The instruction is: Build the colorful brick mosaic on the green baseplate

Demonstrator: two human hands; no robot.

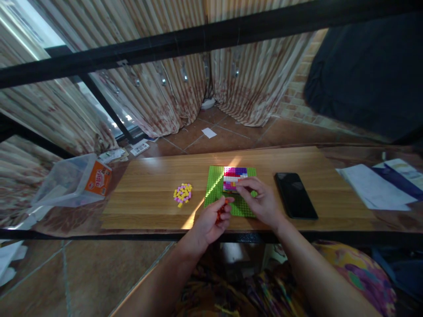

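Note:
A green studded baseplate [214, 176] lies on the wooden board, and a patch of coloured building bricks [231, 172] in pink, red, white and purple is built up on it. My left hand [214, 218] is curled around several small orange-red bricks [222, 213], just over the plate's front left part. At the right part of the brick patch, my right hand [261, 200] has its thumb and forefinger pinched together at the patch's surface. A small orange brick [237, 185] seems to be at those fingertips.
A pile of yellow and pink bricks [183, 193] lies left of the plate. To the right is a black phone [295, 193] on the wooden board [142, 180]. A clear plastic box [66, 180] stands far left; papers [370, 185] lie far right.

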